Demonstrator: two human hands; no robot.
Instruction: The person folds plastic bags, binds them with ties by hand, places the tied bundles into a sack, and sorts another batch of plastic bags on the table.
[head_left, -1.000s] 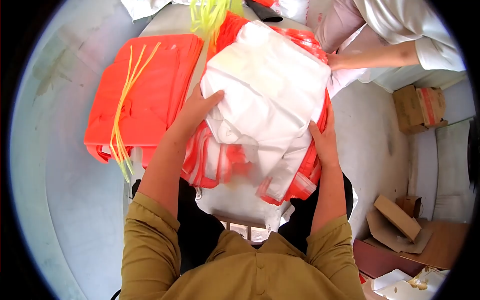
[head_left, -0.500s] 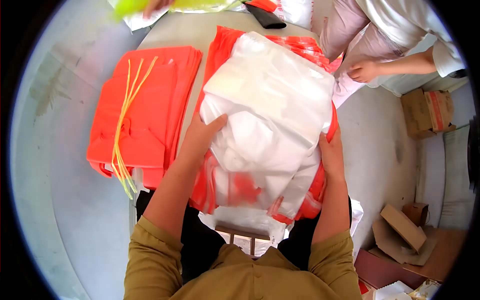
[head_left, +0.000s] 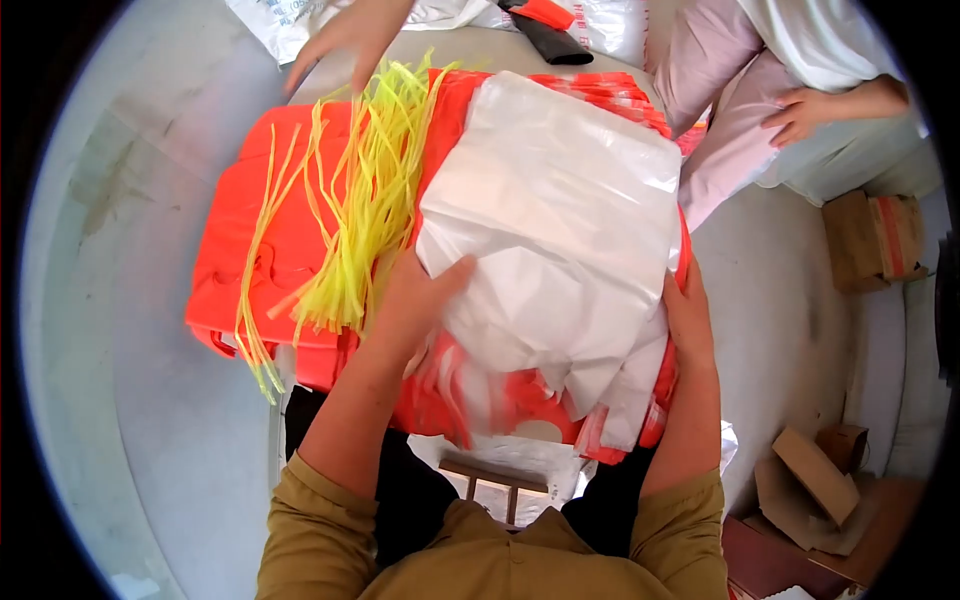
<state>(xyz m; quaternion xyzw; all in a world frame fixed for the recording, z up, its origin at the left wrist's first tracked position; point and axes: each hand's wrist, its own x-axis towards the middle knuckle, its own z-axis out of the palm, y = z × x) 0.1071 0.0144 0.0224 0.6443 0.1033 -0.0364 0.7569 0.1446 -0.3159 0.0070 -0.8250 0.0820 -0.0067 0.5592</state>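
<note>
A thick stack of white translucent plastic bags (head_left: 570,170) lies in front of me on a pile of red plastic bags (head_left: 450,110), whose edges show around it. My left hand (head_left: 428,295) grips the stack's left edge, thumb on top and fingers hidden. On the opposite edge, my right hand (head_left: 686,308) holds the bags the same way. Red and clear bag ends hang below, toward my lap. Left of the stack, close to my left forearm, is a bundle of yellow ties (head_left: 365,200) on folded red bags (head_left: 300,230). A few thinner yellow ties (head_left: 250,275) lie beside the bundle.
Another person's hand (head_left: 350,40) reaches in above the yellow ties. At upper right a person sits, one hand (head_left: 800,115) on the leg. Black-and-red material (head_left: 550,35) lies at the table's far end. Cardboard boxes (head_left: 870,240) stand along the right side.
The other person's hand has set the yellow bundle down on the folded red bags and let go. My hands stay on the stack while its lower ends move. The seated person's hand has shifted right.
</note>
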